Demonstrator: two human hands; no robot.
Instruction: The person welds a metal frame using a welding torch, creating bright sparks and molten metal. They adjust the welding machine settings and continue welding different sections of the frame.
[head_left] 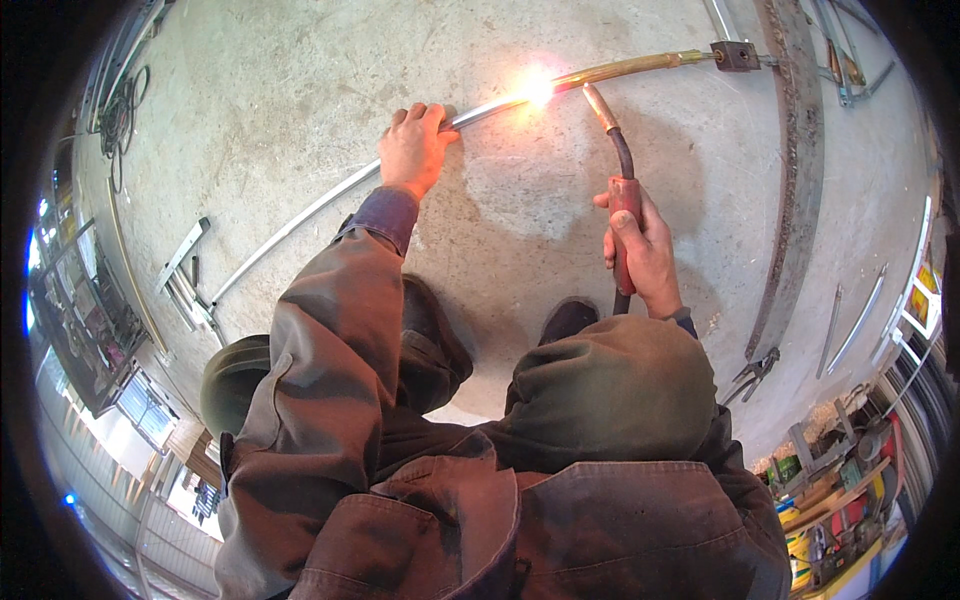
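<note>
My left hand [412, 152] is closed around a long silvery metal pipe [318, 203], just left of a bright glow. The pipe runs slantwise over the concrete floor, from lower left to upper right. Beyond the glow it continues as a brownish-yellow section [632, 69], whose far end meets a small dark metal block [735, 57]. In my right hand [650, 255] is a welding torch [624, 200] with a red handle, a bent neck and a copper-coloured nozzle. The nozzle tip points up beside the pipe, slightly right of the glow; the glare hides the spot itself.
A long rusty steel bar [785, 200] lies on the right, with pliers [755, 372] at its near end. Metal brackets [185, 265] and a coiled dark cable [120, 118] lie left. Tools and containers [835, 490] crowd the lower right. My knees are bent below my hands.
</note>
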